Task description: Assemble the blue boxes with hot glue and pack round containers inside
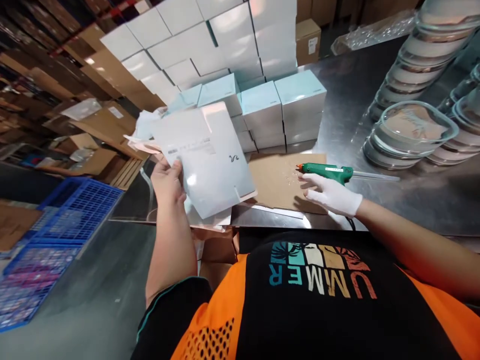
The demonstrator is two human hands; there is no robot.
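My left hand (167,181) is bare and closed on the left edge of a white flat folded carton (208,172), thumb on top. The carton is tilted up, with small print and a dark handwritten mark on its face. My right hand (330,194), in a white glove with bare fingertips, has its fingers apart over the right end of a brown cardboard sheet (272,180). Just beyond it lies a green hot glue gun (326,171) with an orange tip and a clear glue stick out the back. My hand partly hides its handle; whether they touch I cannot tell.
White boxes (262,107) stand stacked along the back of the metal table (347,100). At the right are stacks of clear-lidded round containers (408,130). Blue plastic crates (71,215) sit on the floor at left, near brown cartons (108,120).
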